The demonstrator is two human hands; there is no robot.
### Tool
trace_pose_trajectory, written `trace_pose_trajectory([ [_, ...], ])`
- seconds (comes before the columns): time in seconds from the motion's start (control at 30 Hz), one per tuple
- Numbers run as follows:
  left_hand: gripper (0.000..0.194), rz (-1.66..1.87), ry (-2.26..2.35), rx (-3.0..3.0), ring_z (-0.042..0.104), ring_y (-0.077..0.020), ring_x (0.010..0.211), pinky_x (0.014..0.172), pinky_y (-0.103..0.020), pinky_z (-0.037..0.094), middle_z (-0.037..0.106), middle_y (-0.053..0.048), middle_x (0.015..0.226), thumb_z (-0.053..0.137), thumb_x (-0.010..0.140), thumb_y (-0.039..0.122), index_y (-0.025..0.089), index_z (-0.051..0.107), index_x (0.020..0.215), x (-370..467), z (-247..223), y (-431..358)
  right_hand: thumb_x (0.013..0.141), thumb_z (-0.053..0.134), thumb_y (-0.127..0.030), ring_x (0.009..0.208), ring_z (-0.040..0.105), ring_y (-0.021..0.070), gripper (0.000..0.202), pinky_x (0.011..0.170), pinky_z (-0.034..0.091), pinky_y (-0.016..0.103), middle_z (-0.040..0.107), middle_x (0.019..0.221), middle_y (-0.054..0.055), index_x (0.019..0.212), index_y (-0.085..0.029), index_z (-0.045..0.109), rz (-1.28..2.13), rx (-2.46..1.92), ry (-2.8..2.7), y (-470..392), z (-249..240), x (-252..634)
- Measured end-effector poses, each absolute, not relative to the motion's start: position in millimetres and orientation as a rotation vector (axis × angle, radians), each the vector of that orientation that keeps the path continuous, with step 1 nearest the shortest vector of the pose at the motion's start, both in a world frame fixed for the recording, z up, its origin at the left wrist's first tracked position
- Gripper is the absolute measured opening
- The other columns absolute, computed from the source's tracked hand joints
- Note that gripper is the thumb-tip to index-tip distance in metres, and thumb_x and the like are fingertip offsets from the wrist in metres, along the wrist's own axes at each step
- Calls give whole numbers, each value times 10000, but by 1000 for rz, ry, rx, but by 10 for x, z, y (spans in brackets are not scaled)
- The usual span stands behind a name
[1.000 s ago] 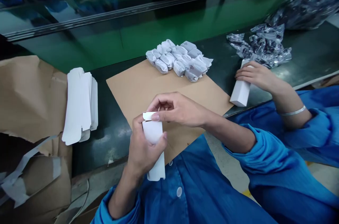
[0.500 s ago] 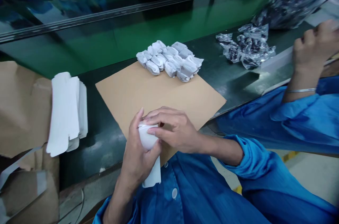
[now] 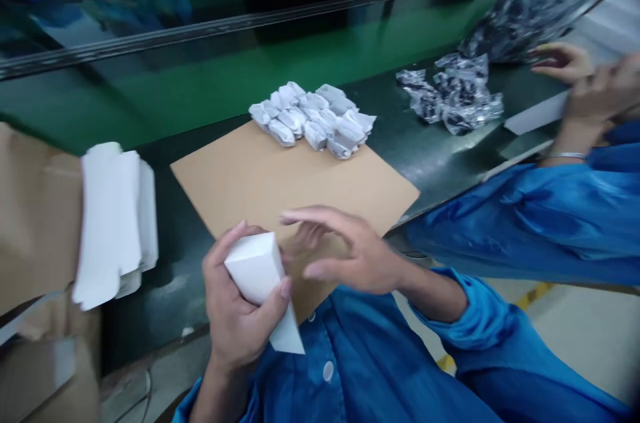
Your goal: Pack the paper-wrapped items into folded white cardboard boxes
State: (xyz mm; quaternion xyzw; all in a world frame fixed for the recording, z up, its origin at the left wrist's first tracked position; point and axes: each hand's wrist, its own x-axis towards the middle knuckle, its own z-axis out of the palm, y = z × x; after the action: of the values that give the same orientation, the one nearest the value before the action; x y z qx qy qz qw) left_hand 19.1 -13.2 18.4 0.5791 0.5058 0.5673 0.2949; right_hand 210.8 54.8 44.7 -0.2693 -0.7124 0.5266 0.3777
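At the cardboard sheet's (image 3: 280, 183) near edge, left hand (image 3: 233, 310) grips white box (image 3: 254, 270), right hand (image 3: 367, 258) looks empty, fingers parted, box-folding apparently in hand, next move likely calling for a regrip, wrapped pieces (image 3: 314, 118) on the sheet's far side, flat cartons (image 3: 107, 216) left of it.

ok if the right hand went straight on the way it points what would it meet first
Probably the white box held in the left hand, though depth is unclear, so the right hand's upper fingers might pass above it.
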Motion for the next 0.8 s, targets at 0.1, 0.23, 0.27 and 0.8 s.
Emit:
trace_pose_trajectory([
  [0.1, 712, 1631, 1057, 1419, 668, -139, 739, 543, -255, 577, 554, -48, 1115, 711, 802, 239, 329, 390, 1432, 192, 247, -135, 888, 710, -324, 925, 668, 131, 486, 840, 553, 264, 699, 1190, 62, 1348, -227, 584, 1296, -772, -1799, 513, 402, 2178],
  [0.23, 683, 1737, 1057, 1355, 624, -116, 705, 513, -234, 551, 531, -43, 1112, 713, 796, 377, 341, 399, 1402, 210, 292, -159, 798, 774, -483, 1006, 697, 200, 711, 872, 571, 317, 710, 1200, 83, 1421, -248, 523, 1300, -734, -2030, 254, 317, 2077],
  [0.27, 668, 1760, 1108, 1344, 616, -116, 697, 525, -247, 555, 533, -41, 1112, 710, 795, 409, 351, 404, 1386, 211, 297, -157, 764, 790, -520, 1088, 684, 235, 808, 915, 565, 347, 685, 1270, 105, 1460, -249, 483, 1265, -734, -2077, 170, 307, 2029],
  [0.8, 520, 340, 1645, 2690, 657, -306, 1110, 894, -430, 519, 681, -130, 1277, 514, 949, 501, 218, 517, 1385, -419, -318, 85, 967, 503, -238, 1103, 520, 332, 296, 864, 405, 430, 631, 1178, 200, 1207, -108, 617, -261, -1546, -2444, 1638, 571, 2323],
])
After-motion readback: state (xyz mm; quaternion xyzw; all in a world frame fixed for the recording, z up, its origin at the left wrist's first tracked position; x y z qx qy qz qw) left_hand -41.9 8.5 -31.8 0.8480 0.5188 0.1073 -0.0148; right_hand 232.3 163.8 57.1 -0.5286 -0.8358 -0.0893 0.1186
